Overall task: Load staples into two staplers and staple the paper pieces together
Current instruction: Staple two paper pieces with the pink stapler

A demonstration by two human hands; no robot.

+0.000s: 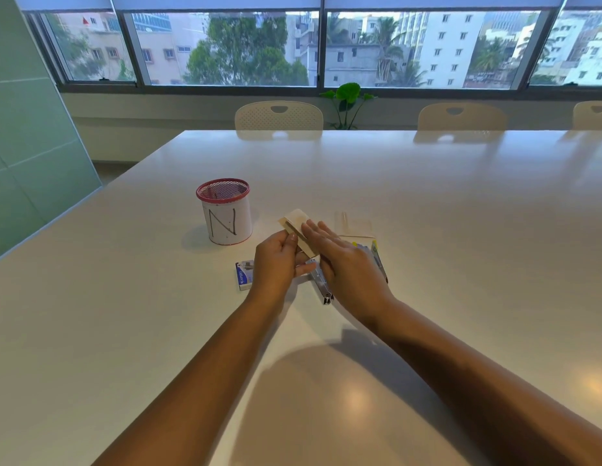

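Left hand pinches paper pieces, long axis slanting away-left.

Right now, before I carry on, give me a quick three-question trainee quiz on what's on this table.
1. True or false: the left hand pinches the folded beige paper piece.
2. Which letter is written on the white cylindrical pen holder with the red mesh rim? A) N B) M C) Z
3. Fill in: the small blue-and-white staple box lies on the white table to the ____ of the left hand.

Key: 1 true; 2 A; 3 left. The right hand, fingers straight, lies over the paper and the silver metal stapler.
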